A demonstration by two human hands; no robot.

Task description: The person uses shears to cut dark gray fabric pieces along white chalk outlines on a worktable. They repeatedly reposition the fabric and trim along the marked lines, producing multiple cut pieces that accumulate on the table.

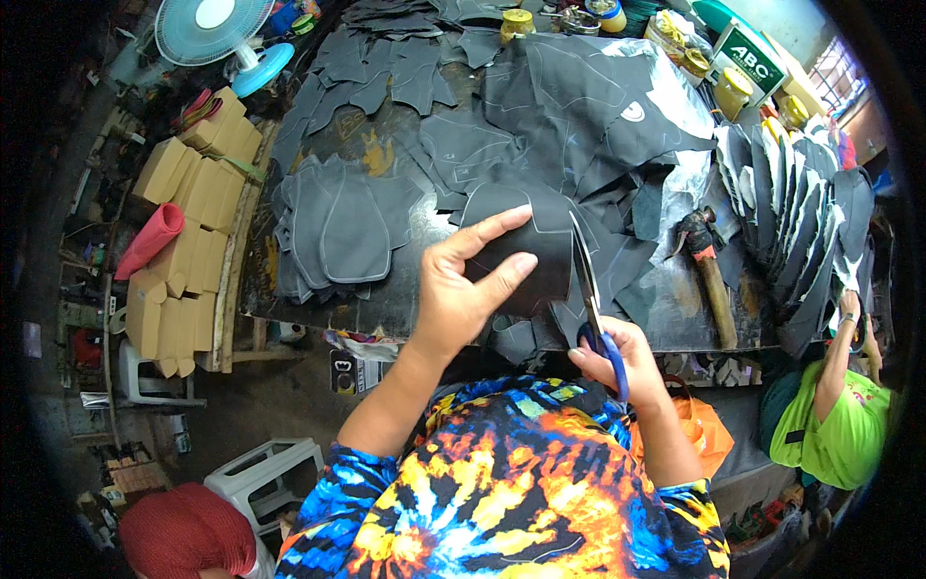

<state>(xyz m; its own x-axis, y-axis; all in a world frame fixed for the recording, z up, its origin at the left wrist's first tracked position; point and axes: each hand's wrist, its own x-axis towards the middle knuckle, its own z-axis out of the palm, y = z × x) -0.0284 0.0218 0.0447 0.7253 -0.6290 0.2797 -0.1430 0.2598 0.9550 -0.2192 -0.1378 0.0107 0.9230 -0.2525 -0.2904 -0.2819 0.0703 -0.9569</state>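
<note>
My left hand (470,273) grips a dark leather-like piece (545,265) between thumb and fingers, above the table's near edge. Light lines are drawn on that piece. In my right hand (622,355) is a pair of scissors (588,275) with blue handles, blades pointing away from me. The blades lie at the right edge of the piece; whether they are parted is hard to make out. Beyond my hands spreads a large dark sheet (569,106) with drawn outlines. Left of them lies a stack of cut dark pieces (352,227).
A hammer (709,280) rests on the table's right side, beside a row of layered dark pieces (786,212). Another person in a green shirt (844,425) handles that row. Yellow-lidded jars (733,92) stand at the back. Cardboard boxes (178,261) and a fan (217,29) are at left.
</note>
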